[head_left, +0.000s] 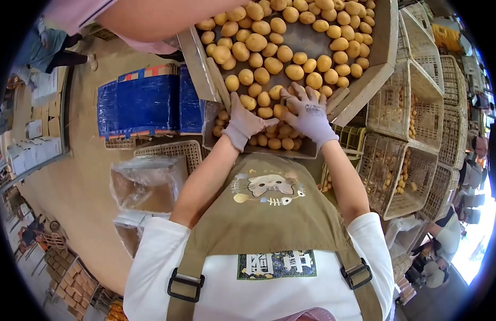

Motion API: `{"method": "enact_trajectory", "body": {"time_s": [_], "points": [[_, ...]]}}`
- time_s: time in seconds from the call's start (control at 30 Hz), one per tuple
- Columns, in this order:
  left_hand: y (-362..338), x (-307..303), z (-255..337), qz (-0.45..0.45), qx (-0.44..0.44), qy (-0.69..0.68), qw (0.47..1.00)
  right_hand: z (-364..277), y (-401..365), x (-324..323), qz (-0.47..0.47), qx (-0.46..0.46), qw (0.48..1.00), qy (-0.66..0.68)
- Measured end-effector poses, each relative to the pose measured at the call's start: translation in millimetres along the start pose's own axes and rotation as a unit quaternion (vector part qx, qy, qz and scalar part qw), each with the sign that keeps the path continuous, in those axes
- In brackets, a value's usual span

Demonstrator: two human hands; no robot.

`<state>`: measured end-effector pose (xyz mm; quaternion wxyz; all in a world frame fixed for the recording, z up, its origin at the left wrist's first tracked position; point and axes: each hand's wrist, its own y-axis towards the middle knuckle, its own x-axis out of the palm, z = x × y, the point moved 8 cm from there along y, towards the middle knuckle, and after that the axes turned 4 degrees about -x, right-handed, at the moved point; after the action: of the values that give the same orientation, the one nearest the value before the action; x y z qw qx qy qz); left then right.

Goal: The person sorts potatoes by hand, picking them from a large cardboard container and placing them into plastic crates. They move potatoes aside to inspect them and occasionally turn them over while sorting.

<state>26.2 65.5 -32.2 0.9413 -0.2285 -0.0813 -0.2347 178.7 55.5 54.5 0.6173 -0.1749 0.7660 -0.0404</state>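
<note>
Round, yellow-tan produce that looks like small potatoes (pixel 256 41) covers much of a grey sorting tray (pixel 307 40) in front of me. My left hand (pixel 245 122), in a pale glove, lies at the tray's narrow near end on the left, thumb stretched sideways and fingers extended. Opposite it, my right hand (pixel 308 112), also gloved, rests with spread fingers against several potatoes at the opening. Neither hand is closed round one. Between and below my hands, more potatoes (pixel 274 143) sit in a container against my apron. Its depth is hidden.
Wooden side boards (pixel 365 93) border the tray. Stacked plastic crates (pixel 403 101), some holding potatoes, stand on the right. To the left are blue-wrapped boxes (pixel 138 104) and a plastic-lined box (pixel 149 182). Another person's arm (pixel 162 18) reaches across the top left.
</note>
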Motion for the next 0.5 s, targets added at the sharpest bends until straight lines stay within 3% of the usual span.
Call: {"method": "enact_trajectory", "body": {"time_s": [0.03, 0.07, 0.1, 0.13, 0.27, 0.3, 0.37, 0.4, 0.47, 0.5], "points": [[0.3, 5.8, -6.3, -0.026, -0.085, -0.293, 0.952, 0.8, 5.6, -2.2, 0.066, -0.02, 0.998, -0.008], [0.9, 18.0, -5.5, -0.051, -0.162, -0.557, 0.813, -5.2, 13.5, -4.8, 0.063, -0.044, 0.997, -0.027], [-1.5, 16.8, -9.7, 0.029, -0.206, -0.546, 0.812, -16.3, 22.1, -8.0, 0.06, -0.069, 0.995, -0.046], [0.3, 18.5, -7.1, 0.011, -0.194, -0.556, 0.808, -28.6, 28.6, -7.2, 0.056, -0.092, 0.992, -0.063], [6.7, 18.4, -7.0, -0.069, -0.154, -0.56, 0.811, -26.2, 52.6, 5.6, 0.097, -0.027, 0.993, -0.061], [7.4, 17.2, -12.2, -0.061, -0.168, -0.571, 0.801, -21.9, 48.5, -3.2, 0.13, -0.038, 0.99, 0.026], [4.4, 17.2, -7.3, -0.057, -0.172, -0.598, 0.781, -12.0, 17.2, -34.0, 0.205, -0.055, 0.937, 0.278], [1.7, 18.0, -4.1, -0.049, -0.166, -0.586, 0.792, -6.3, -1.4, -44.2, 0.217, -0.042, 0.879, 0.422], [1.6, 19.5, 1.3, -0.039, -0.154, -0.558, 0.814, 29.9, -46.2, -59.6, 0.324, 0.014, 0.75, 0.577], [6.4, 19.2, -3.6, -0.11, -0.121, -0.619, 0.769, 38.7, -61.8, -74.0, 0.362, 0.018, 0.762, 0.538]]}}
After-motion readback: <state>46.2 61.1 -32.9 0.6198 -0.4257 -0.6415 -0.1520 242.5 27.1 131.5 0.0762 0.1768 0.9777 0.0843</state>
